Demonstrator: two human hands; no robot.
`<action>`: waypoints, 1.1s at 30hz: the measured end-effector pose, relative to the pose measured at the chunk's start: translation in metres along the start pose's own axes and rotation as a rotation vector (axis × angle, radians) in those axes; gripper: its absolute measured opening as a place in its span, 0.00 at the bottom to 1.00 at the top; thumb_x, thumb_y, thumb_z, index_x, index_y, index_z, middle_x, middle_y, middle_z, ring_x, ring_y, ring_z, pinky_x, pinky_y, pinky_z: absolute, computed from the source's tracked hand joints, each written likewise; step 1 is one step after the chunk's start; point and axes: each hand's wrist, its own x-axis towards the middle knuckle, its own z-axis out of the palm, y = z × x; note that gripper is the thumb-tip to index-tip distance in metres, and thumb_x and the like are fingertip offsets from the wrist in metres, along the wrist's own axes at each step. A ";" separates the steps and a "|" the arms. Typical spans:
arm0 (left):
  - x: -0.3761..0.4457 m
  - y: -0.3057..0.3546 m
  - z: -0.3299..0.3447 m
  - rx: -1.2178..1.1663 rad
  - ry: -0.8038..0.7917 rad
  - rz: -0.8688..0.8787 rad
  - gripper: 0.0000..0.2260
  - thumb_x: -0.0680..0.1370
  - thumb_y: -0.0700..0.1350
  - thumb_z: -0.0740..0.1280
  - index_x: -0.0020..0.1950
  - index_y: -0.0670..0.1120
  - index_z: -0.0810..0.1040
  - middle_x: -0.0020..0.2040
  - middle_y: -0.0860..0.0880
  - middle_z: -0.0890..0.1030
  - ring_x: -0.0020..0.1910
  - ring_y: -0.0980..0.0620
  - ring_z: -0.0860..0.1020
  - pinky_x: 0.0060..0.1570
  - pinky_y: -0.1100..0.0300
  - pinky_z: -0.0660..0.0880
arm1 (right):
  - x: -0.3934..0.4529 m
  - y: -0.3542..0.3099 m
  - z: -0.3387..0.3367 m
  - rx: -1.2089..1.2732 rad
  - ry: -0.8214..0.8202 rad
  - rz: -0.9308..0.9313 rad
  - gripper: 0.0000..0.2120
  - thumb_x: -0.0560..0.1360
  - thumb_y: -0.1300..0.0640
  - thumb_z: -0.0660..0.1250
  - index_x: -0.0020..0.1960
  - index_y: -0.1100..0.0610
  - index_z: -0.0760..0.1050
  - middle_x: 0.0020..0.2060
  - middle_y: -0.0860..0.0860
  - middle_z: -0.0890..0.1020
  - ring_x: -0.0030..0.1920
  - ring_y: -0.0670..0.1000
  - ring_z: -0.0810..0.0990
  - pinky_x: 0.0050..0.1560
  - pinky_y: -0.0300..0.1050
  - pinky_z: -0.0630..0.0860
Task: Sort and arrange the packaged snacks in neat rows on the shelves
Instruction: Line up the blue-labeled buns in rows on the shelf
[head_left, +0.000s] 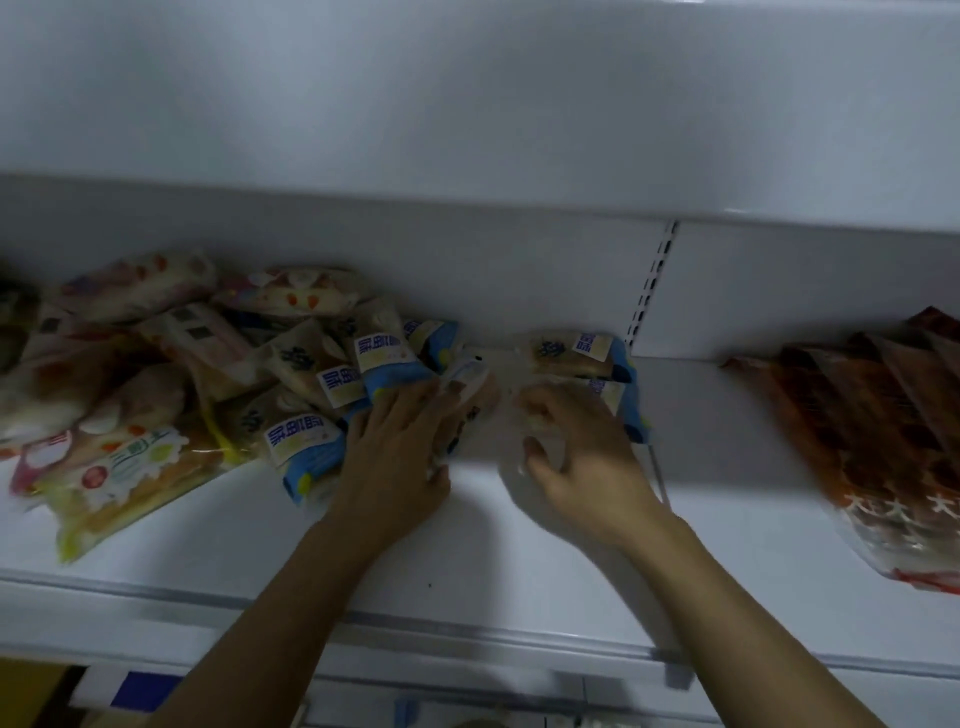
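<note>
Both forearms reached up from the bottom of the view over the front lip of the white shelf (519, 561), the nearest things to the camera. Left hand (400, 452) lay palm down with its fingers fairly straight, pressing on the blue-and-cream snack packs (363, 384) at the right edge of the jumbled heap; it pinched nothing that I could see. Right hand (576, 457) hovered just beside it, fingers loosely curled over a clear-wrapped pack (519, 467) lying on the shelf between the two hands. Motion blur kept me from telling whether those fingers actually gripped the wrapper or only touched it.

Behind the right hand, toward the back panel, a small stack of the same blue-and-cream packs (576, 358) sat apart from the heap, its long sides running left to right along the shelf. That looked like the start of a row. The heap lay to the left of both hands, with the left hand nearer to it and already in contact; the packs there pointed every which way, some tilted on others. Further left were the yellow and pink sandwich packs (114, 467), mixed together.

My judgement: the coming move turned on carrying packs rightward from the heap to the stack, turning each so its long axis matched. Well apart on the right lay orange-brown bags (872, 441).
</note>
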 end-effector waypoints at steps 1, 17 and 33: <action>0.001 -0.009 0.001 0.014 -0.054 -0.019 0.34 0.68 0.42 0.76 0.73 0.51 0.74 0.71 0.48 0.75 0.70 0.44 0.70 0.64 0.40 0.69 | 0.011 -0.007 0.011 0.031 -0.033 0.010 0.18 0.74 0.61 0.68 0.63 0.50 0.75 0.57 0.44 0.76 0.56 0.43 0.72 0.56 0.34 0.68; 0.020 -0.044 -0.059 -0.913 -0.052 -0.434 0.14 0.82 0.34 0.67 0.67 0.40 0.76 0.52 0.49 0.83 0.46 0.64 0.83 0.47 0.68 0.76 | 0.035 -0.054 0.044 0.369 0.275 0.186 0.31 0.74 0.55 0.70 0.73 0.41 0.65 0.71 0.43 0.70 0.69 0.44 0.72 0.63 0.38 0.73; -0.008 0.012 -0.029 -1.274 -0.178 -0.509 0.07 0.81 0.39 0.70 0.49 0.37 0.74 0.44 0.41 0.86 0.45 0.47 0.86 0.40 0.56 0.82 | -0.056 -0.073 0.014 0.732 0.553 0.560 0.25 0.75 0.66 0.73 0.67 0.50 0.68 0.41 0.52 0.87 0.44 0.49 0.86 0.44 0.46 0.81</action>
